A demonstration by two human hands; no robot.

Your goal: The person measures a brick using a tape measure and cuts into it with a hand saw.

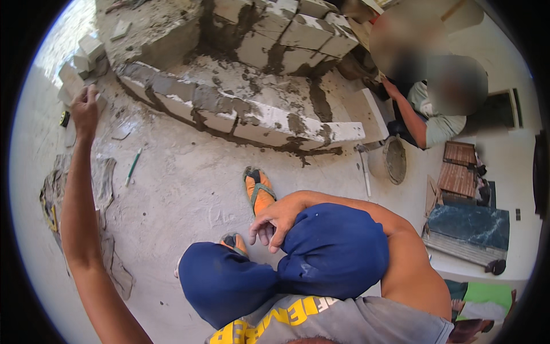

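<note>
Left hand [85, 112] outstretched, fingers loosely open, at the end of the low block wall [240, 109], just beside loose white blocks [80, 60]; holds nothing | right hand [275, 221] idle on blue-clad knee [335, 246], well short of wall | wall's long axis runs from left hand toward mortar bucket [394, 160]; contents grey, unclear.

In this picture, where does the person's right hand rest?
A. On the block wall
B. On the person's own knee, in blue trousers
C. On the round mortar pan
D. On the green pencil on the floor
B: the right hand lies loosely on the blue-clad knee, far from the green pencil, the mortar pan and the block wall.
</note>
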